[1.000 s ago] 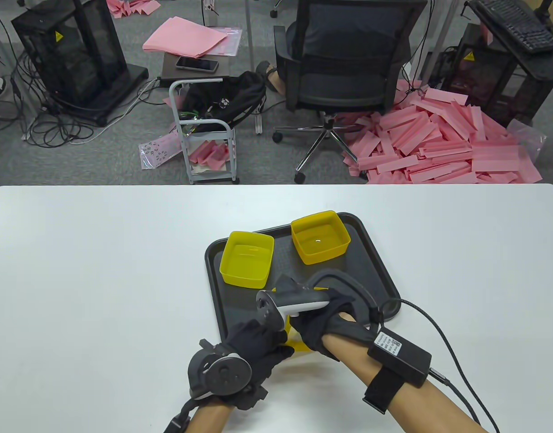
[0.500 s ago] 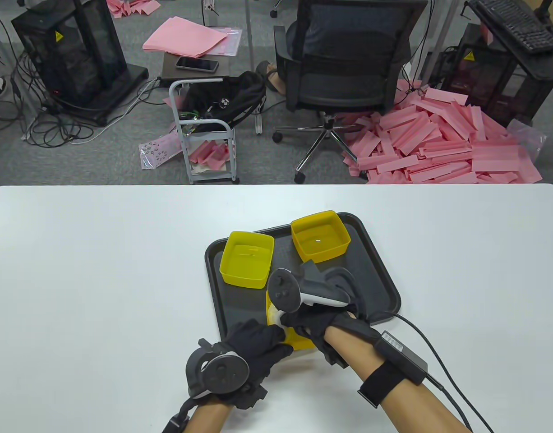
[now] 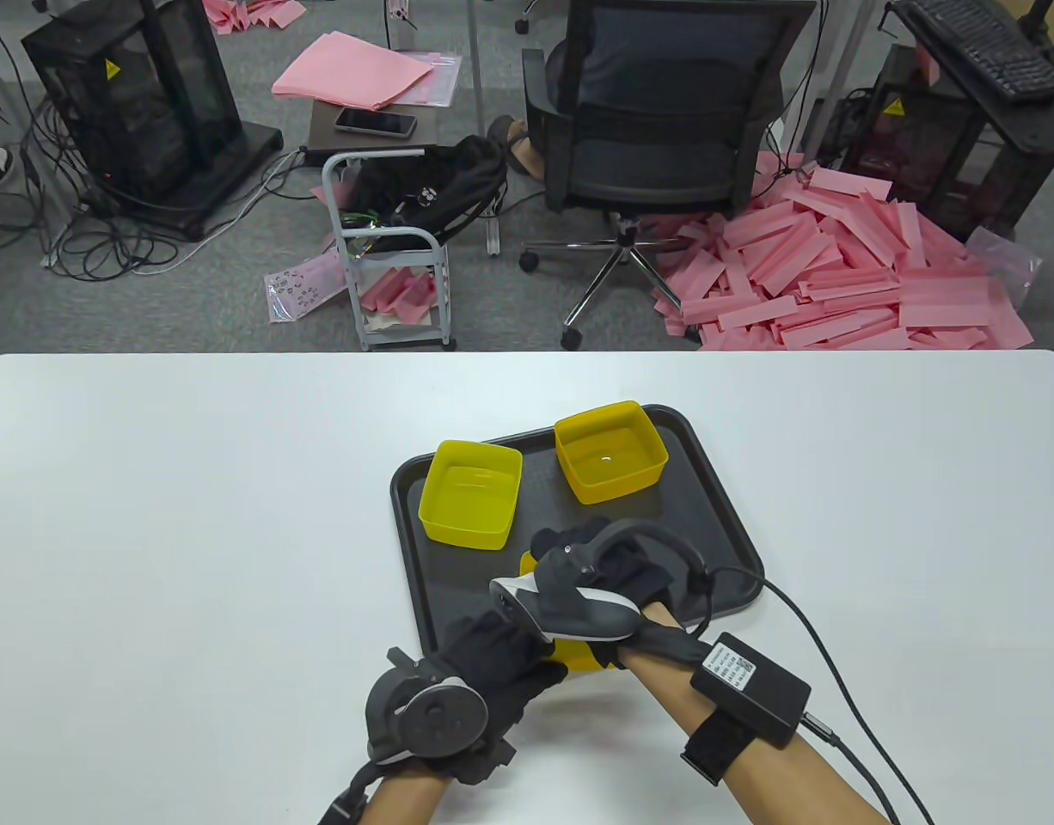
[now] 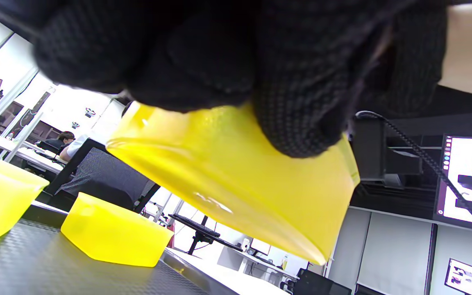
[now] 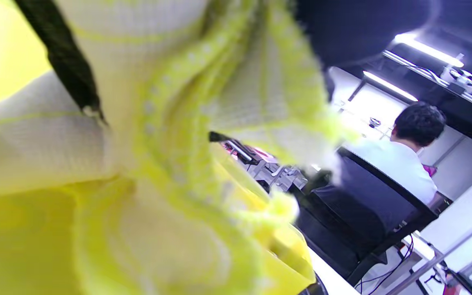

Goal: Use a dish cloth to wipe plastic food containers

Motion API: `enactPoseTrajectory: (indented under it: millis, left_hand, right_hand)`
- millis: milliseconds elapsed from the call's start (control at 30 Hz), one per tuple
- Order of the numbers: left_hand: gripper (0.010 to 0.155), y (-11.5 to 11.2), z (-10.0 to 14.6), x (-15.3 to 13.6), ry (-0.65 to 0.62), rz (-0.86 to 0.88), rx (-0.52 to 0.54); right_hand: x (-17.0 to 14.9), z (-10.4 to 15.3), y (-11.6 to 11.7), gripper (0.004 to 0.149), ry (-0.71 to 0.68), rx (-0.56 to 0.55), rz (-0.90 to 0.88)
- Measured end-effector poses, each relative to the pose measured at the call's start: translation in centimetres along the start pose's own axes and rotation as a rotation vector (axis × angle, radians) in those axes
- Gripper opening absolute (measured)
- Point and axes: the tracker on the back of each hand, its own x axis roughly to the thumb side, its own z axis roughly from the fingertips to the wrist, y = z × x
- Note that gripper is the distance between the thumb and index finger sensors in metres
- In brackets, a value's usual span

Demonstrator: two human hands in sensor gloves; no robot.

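My left hand (image 3: pixel 493 657) grips a yellow plastic container (image 3: pixel 572 655) and holds it tilted just above the near edge of the black tray (image 3: pixel 733 524). In the left wrist view my gloved fingers (image 4: pixel 293 102) clamp its wall (image 4: pixel 236 172). My right hand (image 3: pixel 600 584) holds a white-and-yellow dish cloth (image 5: pixel 170 123) pressed into the container; the cloth fills the right wrist view and barely shows from above (image 3: pixel 527 563). Two more yellow containers, one on the left (image 3: pixel 471 492) and one on the right (image 3: pixel 610 451), stand upright on the tray.
The white table (image 3: pixel 192 516) stretches to both sides of the tray. A cable (image 3: pixel 828 627) runs from my right wrist box over the table. An office chair (image 3: pixel 656 146) and pink foam strips (image 3: pixel 836 275) are on the floor beyond the far edge.
My right hand has rolled and shifted over the held container, moving back toward me with the cloth. My left hand has kept its grip and edged slightly right.
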Motion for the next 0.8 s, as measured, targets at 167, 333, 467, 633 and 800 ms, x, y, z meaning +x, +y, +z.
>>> enactPoseTrajectory:
  millis: [167, 333, 467, 633, 800]
  left_hand:
    - [0.043, 0.1, 0.1, -0.6, 0.028, 0.002, 0.002]
    - [0.043, -0.2, 0.0, -0.5, 0.033, -0.03, 0.002]
    - [0.043, -0.1, 0.1, -0.5, 0.028, -0.031, 0.002]
    - [0.043, 0.0, 0.3, -0.5, 0.028, -0.021, 0.006]
    - [0.044, 0.2, 0.3, -0.6, 0.036, -0.007, 0.02]
  right_hand:
    - [0.3, 0.9, 0.5, 0.049, -0.065, 0.136, 0.12]
    - [1.2, 1.3, 0.3, 0.046, -0.104, 0.339, 0.101]
    - [0.9, 1.0, 0.2, 0.046, -0.148, 0.483, -0.008]
    - [0.1, 0.8, 0.0, 0.046, -0.157, 0.496, -0.27]
    - [-1.1, 0.2, 0.6, 0.046, -0.122, 0.486, -0.539]
